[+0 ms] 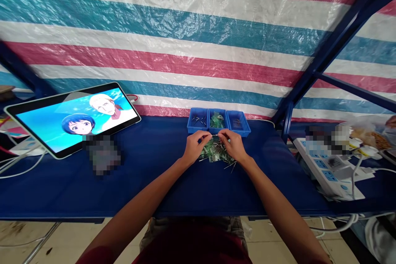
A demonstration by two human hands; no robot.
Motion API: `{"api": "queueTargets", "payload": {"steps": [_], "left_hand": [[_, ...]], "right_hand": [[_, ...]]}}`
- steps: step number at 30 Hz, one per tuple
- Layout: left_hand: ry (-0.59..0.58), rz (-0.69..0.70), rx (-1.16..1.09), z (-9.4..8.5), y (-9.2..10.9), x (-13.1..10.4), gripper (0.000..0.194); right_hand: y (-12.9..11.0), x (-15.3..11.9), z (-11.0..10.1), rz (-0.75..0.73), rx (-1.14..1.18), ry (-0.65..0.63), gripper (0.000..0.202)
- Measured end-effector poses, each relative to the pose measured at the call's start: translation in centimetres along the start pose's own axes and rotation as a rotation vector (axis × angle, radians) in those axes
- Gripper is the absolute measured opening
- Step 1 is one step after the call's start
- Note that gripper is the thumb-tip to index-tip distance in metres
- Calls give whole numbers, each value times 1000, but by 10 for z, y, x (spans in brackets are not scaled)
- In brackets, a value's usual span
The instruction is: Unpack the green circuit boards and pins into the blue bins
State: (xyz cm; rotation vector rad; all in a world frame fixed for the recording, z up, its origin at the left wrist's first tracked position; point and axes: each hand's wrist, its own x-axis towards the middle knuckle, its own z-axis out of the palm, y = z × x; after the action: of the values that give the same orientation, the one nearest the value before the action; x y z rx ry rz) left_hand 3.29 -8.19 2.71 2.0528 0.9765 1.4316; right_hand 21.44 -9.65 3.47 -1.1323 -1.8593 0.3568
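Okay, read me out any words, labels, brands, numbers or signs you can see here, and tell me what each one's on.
No text can be read in this picture.
Power strip: any markings are too small and blurred to read.
Tablet screen: a cartoon image, with no caption that I can make out.
Blue trays: no lettering visible.
Pixelated patch beside the tablet: nothing legible.

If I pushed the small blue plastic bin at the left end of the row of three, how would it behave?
The small blue plastic bin would probably keep its shape, as its walls look stiff and upright. It looks low and broad, so it would likelier slide than tip. The thin metal pieces lie loose inside, so they might shift or rattle.
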Motion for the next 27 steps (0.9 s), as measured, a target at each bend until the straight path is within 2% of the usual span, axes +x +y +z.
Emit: {"api": "queueTargets", "payload": {"steps": [4,10,20,23,27], "left_hand": [[-15,-30,10,0,3,0,33],[-9,-92,-55,-2,6,-2,42],[71,-4,-115,4,5,-1,23],[70,-29,-120,5,7,-2,25],[30,-100,-147,3,6,-4,26]], "right_hand": [[-1,-1,1,-6,21,-16,28],[-4,-1,1,-92,47,-4,24],[-5,0,0,-82,2,-35,38],[-5,0,1,-64,-21,-29,41],[-5,0,1,-14,-66,64,44]]}}
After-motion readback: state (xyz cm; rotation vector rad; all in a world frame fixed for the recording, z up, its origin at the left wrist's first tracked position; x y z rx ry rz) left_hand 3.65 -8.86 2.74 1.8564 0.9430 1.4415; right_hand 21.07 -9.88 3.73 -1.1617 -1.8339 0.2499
